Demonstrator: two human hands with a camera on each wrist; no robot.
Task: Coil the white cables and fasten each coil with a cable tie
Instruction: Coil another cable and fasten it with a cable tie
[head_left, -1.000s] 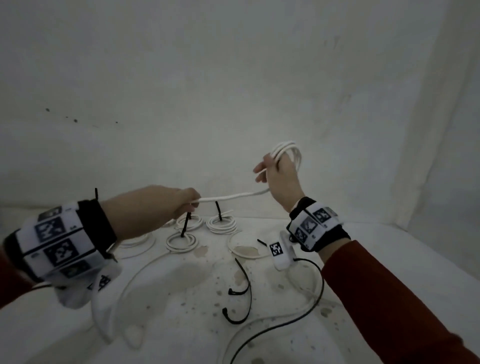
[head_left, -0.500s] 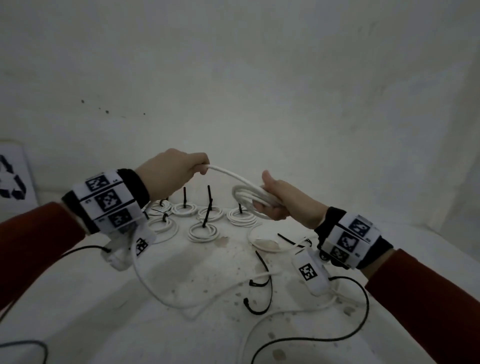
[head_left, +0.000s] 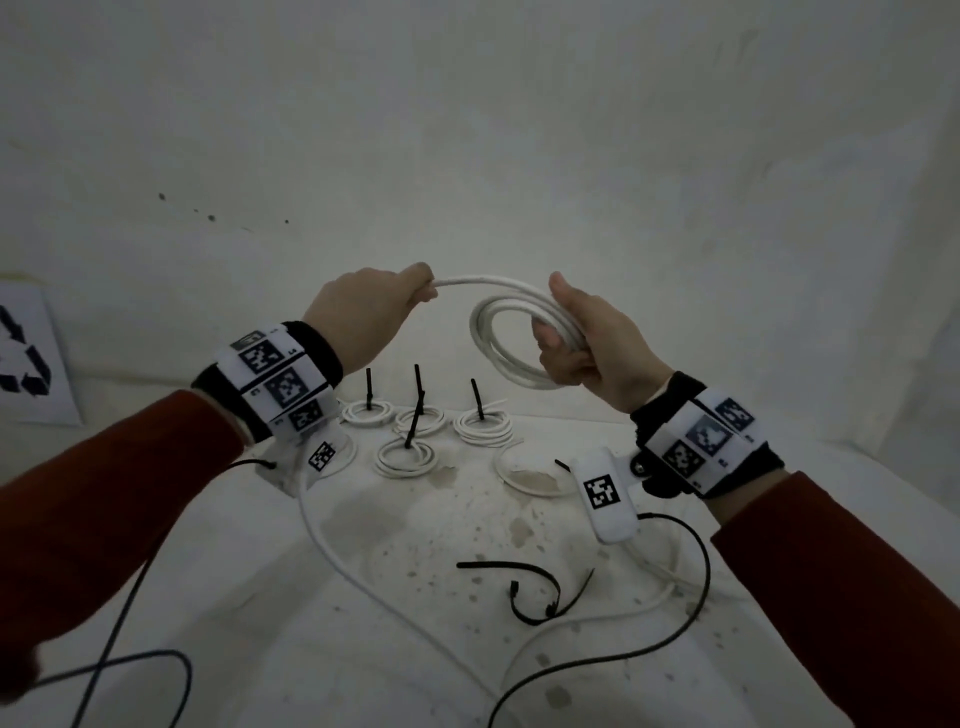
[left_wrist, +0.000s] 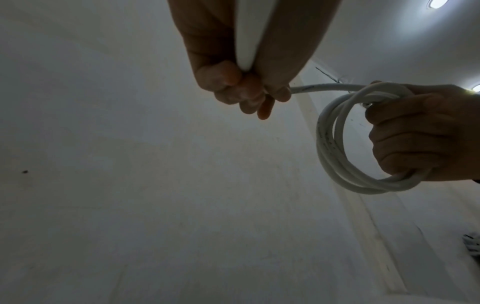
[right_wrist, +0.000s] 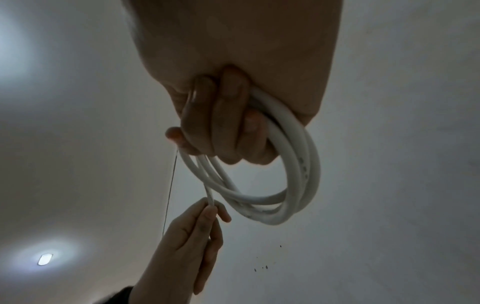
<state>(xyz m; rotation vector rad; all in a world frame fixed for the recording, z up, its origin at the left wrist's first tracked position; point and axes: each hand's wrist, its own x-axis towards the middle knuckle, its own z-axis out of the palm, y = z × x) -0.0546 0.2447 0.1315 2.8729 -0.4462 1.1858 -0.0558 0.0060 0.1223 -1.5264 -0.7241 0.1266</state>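
Note:
My right hand grips a coil of white cable of about three loops, held up above the table; its fingers curl through the coil. My left hand pinches the cable's free strand a short way left of the coil, and the strand runs from its fingers to the coil. The loose tail hangs from my left hand to the table. Loose black cable ties lie on the table in front of me.
Several tied white coils with upright black ties lie at the back of the stained white table. An untied white loop lies beside them. Black sensor wires trail over the table. A recycling sign leans at left.
My right hand has turned and lowered the coil from upright high to facing me. My left hand has risen and moved right, laying another turn of cable toward the coil.

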